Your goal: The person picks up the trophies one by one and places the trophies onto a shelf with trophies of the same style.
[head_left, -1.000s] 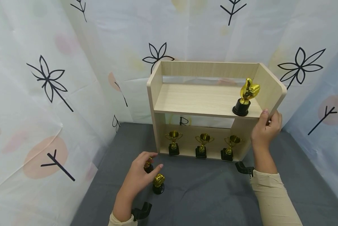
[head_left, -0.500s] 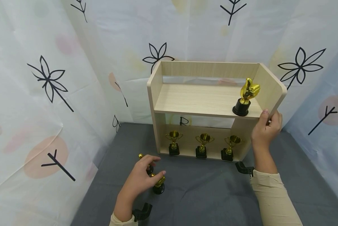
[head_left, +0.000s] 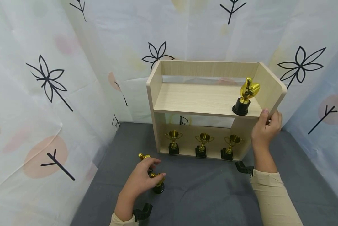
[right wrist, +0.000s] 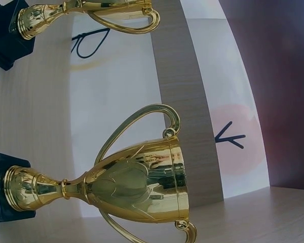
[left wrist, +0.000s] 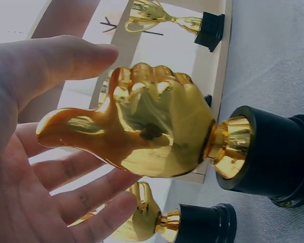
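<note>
My left hand [head_left: 140, 175] hovers with loosely spread fingers at two gold thumbs-up trophies on the cloth. The nearer thumbs-up trophy [left wrist: 157, 121] stands between my thumb and fingers, and I see no firm grip on it. Partly behind my fingers is the farther thumbs-up trophy [left wrist: 142, 217]. My right hand [head_left: 266, 128] grips the right side panel of the wooden shelf [head_left: 197, 97], thumb at the front edge. On the upper board, near that panel, stands another thumbs-up trophy [head_left: 245, 97].
Along the lower board stand three gold cups: a left cup [head_left: 173, 142], a middle cup [head_left: 204, 144] and a right cup [head_left: 231, 147]. A grey cloth [head_left: 203, 191] covers the table. Patterned fabric [head_left: 115, 37] hangs behind and at the sides.
My left hand has shifted slightly right and toward me, from the farther thumbs-up trophy over to the nearer one. The farther trophy's top has come into view. My right hand stays put.
</note>
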Demonstrator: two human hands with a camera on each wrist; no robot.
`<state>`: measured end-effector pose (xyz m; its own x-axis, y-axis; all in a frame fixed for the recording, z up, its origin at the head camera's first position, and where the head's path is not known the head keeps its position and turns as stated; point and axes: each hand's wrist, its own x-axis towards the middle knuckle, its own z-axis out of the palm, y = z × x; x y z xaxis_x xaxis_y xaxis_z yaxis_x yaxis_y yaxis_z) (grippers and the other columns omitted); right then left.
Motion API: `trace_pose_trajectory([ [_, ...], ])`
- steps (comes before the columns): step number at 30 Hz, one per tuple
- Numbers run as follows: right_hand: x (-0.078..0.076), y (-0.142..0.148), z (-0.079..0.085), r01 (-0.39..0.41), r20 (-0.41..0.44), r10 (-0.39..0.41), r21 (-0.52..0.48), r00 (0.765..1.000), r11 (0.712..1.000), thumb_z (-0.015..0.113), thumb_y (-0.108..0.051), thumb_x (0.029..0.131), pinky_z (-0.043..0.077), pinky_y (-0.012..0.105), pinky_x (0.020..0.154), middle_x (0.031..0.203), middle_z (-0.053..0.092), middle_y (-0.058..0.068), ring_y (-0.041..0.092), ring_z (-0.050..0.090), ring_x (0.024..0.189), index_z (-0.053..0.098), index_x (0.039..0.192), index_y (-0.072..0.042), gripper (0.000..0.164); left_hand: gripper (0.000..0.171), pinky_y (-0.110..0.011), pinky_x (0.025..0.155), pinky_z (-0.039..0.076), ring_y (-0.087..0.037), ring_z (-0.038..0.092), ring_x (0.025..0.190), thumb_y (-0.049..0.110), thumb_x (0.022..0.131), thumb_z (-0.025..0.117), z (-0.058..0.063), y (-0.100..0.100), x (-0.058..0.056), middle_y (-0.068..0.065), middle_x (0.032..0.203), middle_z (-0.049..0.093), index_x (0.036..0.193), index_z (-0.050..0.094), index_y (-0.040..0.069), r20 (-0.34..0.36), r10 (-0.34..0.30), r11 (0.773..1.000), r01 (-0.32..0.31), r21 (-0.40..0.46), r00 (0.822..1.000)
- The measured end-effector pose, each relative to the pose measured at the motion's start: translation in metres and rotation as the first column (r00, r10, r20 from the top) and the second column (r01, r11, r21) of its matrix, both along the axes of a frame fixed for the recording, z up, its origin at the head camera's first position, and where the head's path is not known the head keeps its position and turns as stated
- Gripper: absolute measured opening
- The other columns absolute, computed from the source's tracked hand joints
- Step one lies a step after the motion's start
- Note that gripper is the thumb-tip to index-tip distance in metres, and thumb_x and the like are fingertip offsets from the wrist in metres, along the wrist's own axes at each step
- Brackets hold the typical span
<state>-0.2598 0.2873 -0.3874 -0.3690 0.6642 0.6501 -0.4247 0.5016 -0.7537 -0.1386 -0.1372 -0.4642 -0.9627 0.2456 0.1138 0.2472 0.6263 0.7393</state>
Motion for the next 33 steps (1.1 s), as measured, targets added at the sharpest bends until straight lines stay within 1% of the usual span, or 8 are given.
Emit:
trace_pose_trajectory([
  [7,-0.0028,0.0019,-0.0009,-0.005,-0.021,0.005,-0.003,1.0,1.0,0.056,-0.029,0.106,0.032,0.018,0.076,0.089,0.042,-0.028,-0.006,0.039,0.083,0.059,0.094,-0.04,0.017,0.041,-0.041,0.088,0.058,-0.027,0.067,0.111,0.033,0.093,0.084,-0.005,-0.0012,-0.0009,0.003,0.128,0.07,0.13,0.07,0.02,0.034,-0.019,1.0,0.019,0.003,0.999],
  [12,-0.006,0.0036,-0.0021,0.003,-0.036,-0.004,-0.009,0.999,1.0,0.056,-0.025,0.105,0.031,0.018,0.076,0.087,0.041,-0.026,-0.007,0.038,0.083,0.054,0.089,-0.041,0.023,0.041,-0.038,0.085,0.057,-0.025,0.067,0.11,0.035,0.094,0.083,-0.0051,-0.0015,-0.001,0.004,0.127,0.07,0.13,0.071,0.02,0.049,-0.021,1.0,0.02,0.009,0.999],
  [15,-0.0052,0.0032,-0.0019,0.003,-0.03,-0.003,-0.005,1.0,1.0,0.056,-0.026,0.105,0.031,0.018,0.076,0.088,0.042,-0.027,-0.007,0.039,0.083,0.061,0.093,-0.036,0.016,0.041,-0.038,0.083,0.057,-0.025,0.067,0.109,0.035,0.093,0.084,-0.0052,-0.0014,-0.0006,0.003,0.126,0.07,0.129,0.071,0.019,0.056,-0.021,1.0,0.021,0.011,0.998],
  [18,-0.0027,0.0021,-0.0014,-0.001,-0.024,0.001,0.004,1.0,1.0,0.056,-0.028,0.105,0.032,0.018,0.075,0.089,0.043,-0.029,-0.007,0.039,0.084,0.071,0.099,-0.021,0.017,0.042,-0.038,0.083,0.057,-0.026,0.067,0.109,0.036,0.093,0.084,-0.0063,-0.0016,-0.0007,0.0,0.126,0.071,0.129,0.071,0.019,0.064,-0.029,1.0,0.028,0.011,0.997],
  [21,-0.0013,0.001,-0.0003,-0.004,-0.026,0.004,0.004,1.0,1.0,0.056,-0.029,0.105,0.032,0.018,0.076,0.089,0.043,-0.029,-0.006,0.039,0.084,0.071,0.1,-0.018,0.019,0.043,-0.039,0.084,0.058,-0.027,0.068,0.109,0.036,0.093,0.084,-0.008,-0.0027,-0.0012,-0.001,0.126,0.071,0.129,0.071,0.017,0.066,-0.045,0.999,0.045,0.012,0.997],
  [24,-0.0009,0.0003,0.0003,-0.006,-0.025,0.006,-0.002,1.0,1.0,0.056,-0.029,0.105,0.032,0.018,0.076,0.089,0.042,-0.029,-0.006,0.039,0.083,0.067,0.099,-0.03,0.013,0.043,-0.039,0.085,0.058,-0.028,0.068,0.109,0.035,0.092,0.085,-0.0091,-0.0036,-0.0014,0.0,0.126,0.071,0.129,0.071,0.017,0.072,-0.057,0.998,0.056,0.021,0.996],
  [27,-0.0011,0.0,0.0007,-0.008,-0.023,0.008,-0.006,1.0,1.0,0.056,-0.03,0.105,0.032,0.018,0.076,0.089,0.042,-0.029,-0.006,0.04,0.083,0.065,0.098,-0.035,0.012,0.042,-0.039,0.086,0.058,-0.029,0.068,0.11,0.033,0.091,0.086,-0.0095,-0.0038,-0.0009,0.001,0.125,0.071,0.128,0.071,0.017,0.077,-0.062,0.998,0.06,0.025,0.995],
  [33,-0.0013,-0.0003,0.0012,-0.006,-0.015,0.006,-0.012,1.0,1.0,0.056,-0.03,0.106,0.032,0.018,0.076,0.088,0.042,-0.028,-0.005,0.04,0.083,0.063,0.095,-0.036,0.014,0.041,-0.041,0.088,0.057,-0.024,0.066,0.107,0.034,0.089,0.088,-0.0108,-0.0035,-0.0001,-0.001,0.123,0.071,0.123,0.072,0.018,0.08,-0.061,0.998,0.06,0.015,0.995],
])
